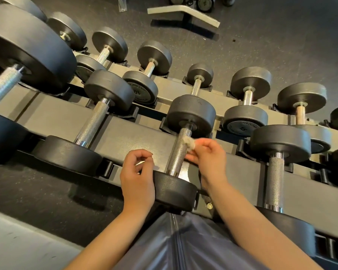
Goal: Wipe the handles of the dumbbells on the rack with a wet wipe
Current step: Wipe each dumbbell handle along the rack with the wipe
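Note:
Black dumbbells with knurled steel handles lie in rows on the grey rack (125, 131). The middle dumbbell's handle (179, 154) runs between my two hands. My right hand (207, 154) pinches a small crumpled white wet wipe (189, 142) and holds it against the upper right side of that handle. My left hand (138, 172) hovers just left of the handle beside the near weight head (174, 190), fingers loosely curled, holding nothing. Neighbouring handles lie to the left (93, 121) and right (275, 178).
A second, lower tier of smaller dumbbells (246, 94) sits behind the front row. A very large dumbbell (27, 53) fills the top left. Beyond the rack is dark rubber floor (281, 36) with a grey equipment foot (183, 12) and more weights at the top.

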